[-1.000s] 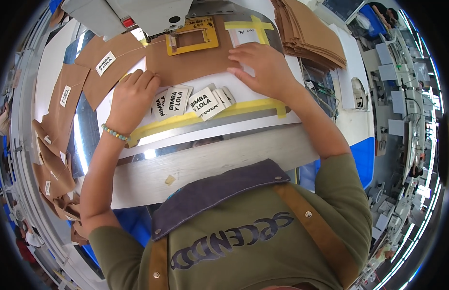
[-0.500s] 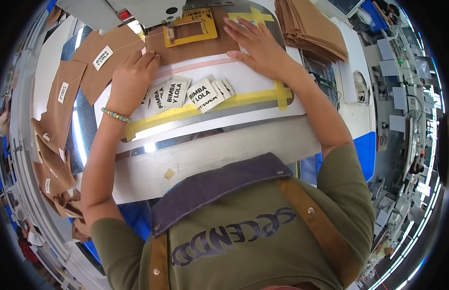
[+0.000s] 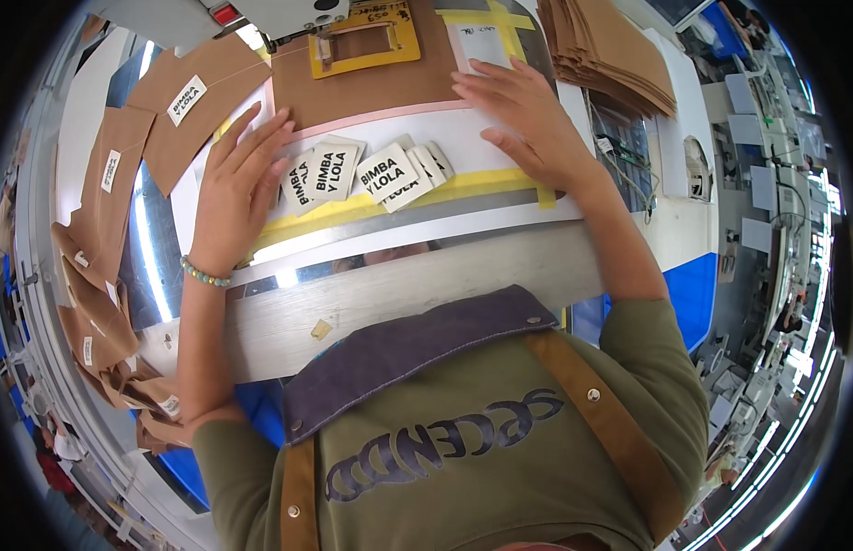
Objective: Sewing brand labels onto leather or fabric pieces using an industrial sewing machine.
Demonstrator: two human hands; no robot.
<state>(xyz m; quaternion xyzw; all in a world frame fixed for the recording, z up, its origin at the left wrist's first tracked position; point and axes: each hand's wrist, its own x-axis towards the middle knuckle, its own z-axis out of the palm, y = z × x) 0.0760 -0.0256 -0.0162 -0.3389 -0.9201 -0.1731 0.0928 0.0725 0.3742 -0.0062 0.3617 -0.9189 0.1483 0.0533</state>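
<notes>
A flat brown panel lies under the sewing machine head, its near edge along a pink strip on the white work surface. On the panel rests a yellow frame with a rectangular opening. My left hand is open at the panel's near left corner, fingers stretched and holding nothing. Beyond the panel's right side my right hand hovers or rests with fingers spread, also empty; contact is unclear. Between the hands lie several white fabric labels with black print, overlapping in two groups.
Brown panels with labels fan out at the left, trailing down to a crumpled pile. A stack of brown panels stands at the far right. Yellow tape borders the white surface. A blue bin sits below right.
My left hand has drawn back toward me and its closed fingers have opened. My right hand has slid right, off the panel. The panel's near edge now meets the pink strip.
</notes>
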